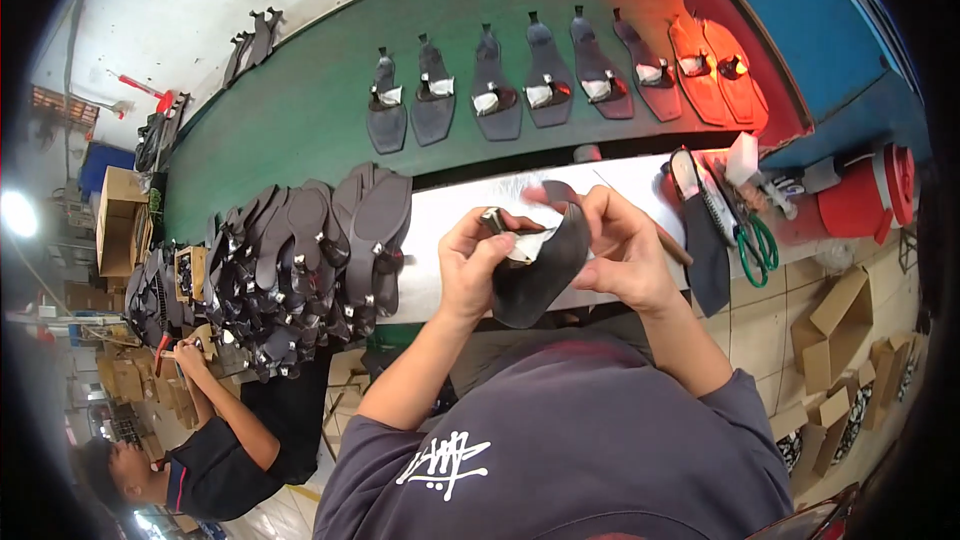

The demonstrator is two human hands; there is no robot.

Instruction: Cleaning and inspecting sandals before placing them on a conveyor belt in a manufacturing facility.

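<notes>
Looks to me like a strap-adjusting step, with the smooth black sandal (537, 288) and its crumpled white wrapping (527, 247) mid-frame, left hand (472, 262) pinching the wrapped part, right hand (632, 248) gripping the right edge, so next probably needs steady fingers.

You wear a dark grey, purplish T-shirt (590, 430) with short, plain sleeves (738, 410); a jagged, handwritten-looking white marking (443, 464) with small dots sits on its left side, and your left hand (470, 265) and right hand (630, 250) are bare
</notes>
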